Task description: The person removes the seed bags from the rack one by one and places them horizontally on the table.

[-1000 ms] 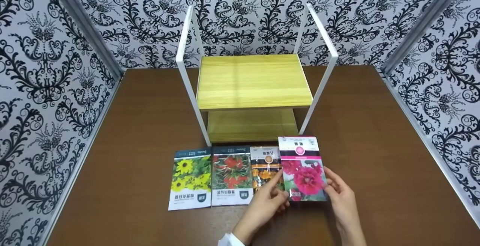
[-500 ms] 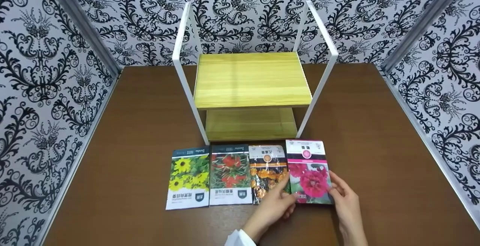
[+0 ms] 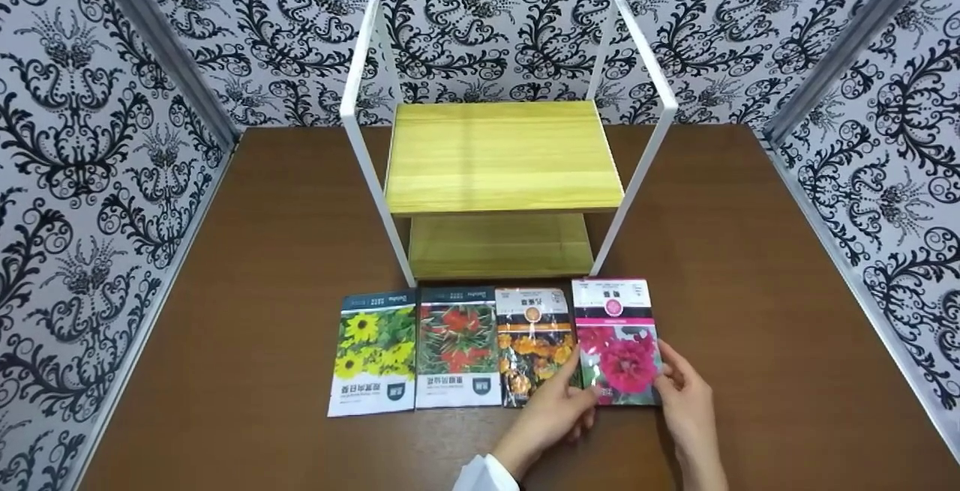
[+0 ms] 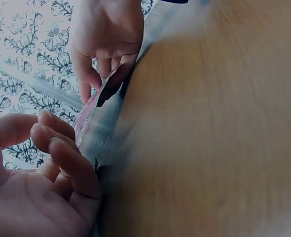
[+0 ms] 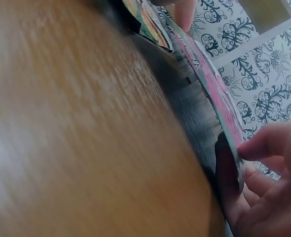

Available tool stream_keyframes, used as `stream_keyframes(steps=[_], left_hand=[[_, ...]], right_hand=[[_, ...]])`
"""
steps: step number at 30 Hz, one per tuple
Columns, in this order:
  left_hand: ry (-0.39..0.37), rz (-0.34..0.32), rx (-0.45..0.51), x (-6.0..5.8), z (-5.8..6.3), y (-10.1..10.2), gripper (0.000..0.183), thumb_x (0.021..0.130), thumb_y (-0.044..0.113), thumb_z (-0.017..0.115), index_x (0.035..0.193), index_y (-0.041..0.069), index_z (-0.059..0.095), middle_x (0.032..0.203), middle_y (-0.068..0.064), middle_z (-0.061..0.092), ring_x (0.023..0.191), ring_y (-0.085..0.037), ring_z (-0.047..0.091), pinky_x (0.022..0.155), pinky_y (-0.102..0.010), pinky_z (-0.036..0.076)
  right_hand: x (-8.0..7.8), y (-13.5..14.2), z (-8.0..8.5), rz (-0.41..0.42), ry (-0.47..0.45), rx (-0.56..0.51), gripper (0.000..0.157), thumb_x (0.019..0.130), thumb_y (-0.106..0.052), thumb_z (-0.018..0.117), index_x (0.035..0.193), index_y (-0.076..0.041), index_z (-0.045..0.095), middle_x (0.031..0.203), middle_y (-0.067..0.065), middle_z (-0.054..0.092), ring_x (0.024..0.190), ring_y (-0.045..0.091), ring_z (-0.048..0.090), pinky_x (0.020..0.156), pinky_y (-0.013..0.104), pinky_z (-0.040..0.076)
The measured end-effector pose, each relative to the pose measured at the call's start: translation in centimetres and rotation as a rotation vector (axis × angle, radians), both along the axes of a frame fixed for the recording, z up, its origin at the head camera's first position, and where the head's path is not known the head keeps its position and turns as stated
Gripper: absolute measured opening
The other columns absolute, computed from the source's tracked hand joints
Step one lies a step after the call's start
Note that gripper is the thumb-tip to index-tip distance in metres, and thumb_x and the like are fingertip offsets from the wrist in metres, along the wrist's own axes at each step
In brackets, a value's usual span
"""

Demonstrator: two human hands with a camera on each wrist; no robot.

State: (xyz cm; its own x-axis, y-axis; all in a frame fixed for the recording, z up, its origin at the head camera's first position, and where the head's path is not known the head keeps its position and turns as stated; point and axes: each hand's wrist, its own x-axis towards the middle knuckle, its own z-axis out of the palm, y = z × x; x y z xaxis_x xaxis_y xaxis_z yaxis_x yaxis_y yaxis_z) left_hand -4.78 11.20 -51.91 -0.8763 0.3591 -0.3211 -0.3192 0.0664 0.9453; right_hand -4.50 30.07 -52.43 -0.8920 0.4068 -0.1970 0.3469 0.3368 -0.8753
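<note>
A pink-flowered seed packet (image 3: 619, 356) lies at the right end of a row of seed packets. My right hand (image 3: 686, 401) pinches its lower right edge, thumb on top and fingers beneath in the right wrist view, where that near edge (image 5: 224, 113) is raised off the table. At the packet's lower left corner is my left hand (image 3: 551, 412), with curled fingers and thumb at the edge; the exact contact is partly hidden. Left of it lie an orange-flowered packet (image 3: 534, 341), a red-flowered packet (image 3: 459, 348) and a yellow-flowered packet (image 3: 375, 356).
Behind the row stands a two-tier rack with a wooden upper shelf (image 3: 502, 157), a lower shelf (image 3: 499, 246) and white side frames. Brown tabletop (image 3: 765, 311) extends on both sides. Patterned walls (image 3: 480, 34) enclose the back and sides.
Both hands have moved the pink-flowered packet slightly right and down beside the orange-flowered one, which is now less covered. Over the last half second the packet has hardly moved.
</note>
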Motion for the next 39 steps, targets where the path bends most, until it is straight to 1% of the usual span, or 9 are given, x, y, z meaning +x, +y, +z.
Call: stream_keyframes(steps=[4,7,10,14,20,26,34,39], left_hand=[[0.003,0.001,-0.015,-0.06,-0.08,0.08,0.069,0.082,0.031,0.062,0.141,0.031,0.025,0.055,-0.006,0.057,0.039,-0.013,0.043,0.035,-0.024,0.037],[-0.006,0.000,-0.034,-0.17,-0.19,0.13,0.069,0.083,0.032,0.061,0.141,0.031,0.024,0.055,-0.006,0.057,0.038,-0.013,0.042,0.034,-0.023,0.037],[-0.005,-0.009,-0.053,-0.30,-0.34,0.21,0.070,0.083,0.031,0.060,0.142,0.031,0.022,0.054,-0.005,0.056,0.035,-0.012,0.040,0.033,-0.023,0.036],[-0.011,-0.024,-0.064,-0.39,-0.43,0.24,0.070,0.084,0.030,0.060,0.142,0.031,0.021,0.052,-0.005,0.055,0.032,-0.012,0.038,0.032,-0.023,0.035],[-0.031,-0.045,-0.107,-0.37,-0.37,0.11,0.071,0.084,0.032,0.060,0.142,0.031,0.020,0.051,-0.008,0.056,0.031,-0.013,0.038,0.030,-0.024,0.034],[-0.020,-0.068,-0.168,-0.43,-0.48,0.24,0.072,0.083,0.037,0.060,0.142,0.033,0.020,0.052,-0.008,0.058,0.030,-0.013,0.037,0.029,-0.025,0.032],[-0.018,-0.073,-0.177,-0.36,-0.27,0.22,0.071,0.083,0.036,0.059,0.142,0.036,0.018,0.055,-0.009,0.060,0.032,-0.013,0.038,0.029,-0.025,0.032],[-0.019,-0.077,-0.172,-0.39,-0.43,0.25,0.072,0.083,0.037,0.059,0.142,0.033,0.018,0.055,-0.008,0.060,0.032,-0.013,0.038,0.030,-0.025,0.031]], right_hand=[[-0.06,-0.20,0.12,-0.010,0.004,0.073,0.044,0.086,-0.005,0.051,0.128,-0.014,0.050,0.099,0.011,0.058,0.087,0.017,0.049,0.068,0.022,0.041],[-0.14,-0.32,0.21,-0.012,-0.002,0.132,0.044,0.085,-0.006,0.052,0.127,-0.014,0.051,0.102,0.010,0.058,0.090,0.018,0.050,0.070,0.026,0.040],[-0.21,-0.40,0.19,0.003,-0.002,0.199,0.044,0.084,-0.006,0.053,0.128,-0.013,0.051,0.103,0.010,0.058,0.092,0.019,0.050,0.071,0.030,0.038],[-0.22,-0.47,-0.02,0.019,0.005,0.257,0.044,0.084,-0.005,0.054,0.128,-0.012,0.051,0.102,0.011,0.059,0.091,0.019,0.051,0.072,0.032,0.038],[-0.25,-0.45,-0.32,0.039,0.003,0.271,0.046,0.084,-0.006,0.054,0.128,-0.012,0.049,0.105,0.011,0.058,0.092,0.021,0.049,0.072,0.034,0.036],[-0.30,-0.27,-0.36,0.061,0.013,0.274,0.048,0.082,-0.003,0.054,0.130,-0.008,0.047,0.105,0.013,0.055,0.094,0.024,0.048,0.075,0.038,0.036],[-0.37,-0.35,-0.45,0.065,0.058,0.314,0.049,0.079,-0.001,0.058,0.127,-0.006,0.049,0.101,0.014,0.053,0.091,0.025,0.046,0.075,0.039,0.035],[-0.35,-0.39,-0.57,0.066,0.043,0.324,0.049,0.078,-0.001,0.057,0.126,-0.007,0.050,0.103,0.010,0.050,0.092,0.022,0.042,0.075,0.038,0.032]])
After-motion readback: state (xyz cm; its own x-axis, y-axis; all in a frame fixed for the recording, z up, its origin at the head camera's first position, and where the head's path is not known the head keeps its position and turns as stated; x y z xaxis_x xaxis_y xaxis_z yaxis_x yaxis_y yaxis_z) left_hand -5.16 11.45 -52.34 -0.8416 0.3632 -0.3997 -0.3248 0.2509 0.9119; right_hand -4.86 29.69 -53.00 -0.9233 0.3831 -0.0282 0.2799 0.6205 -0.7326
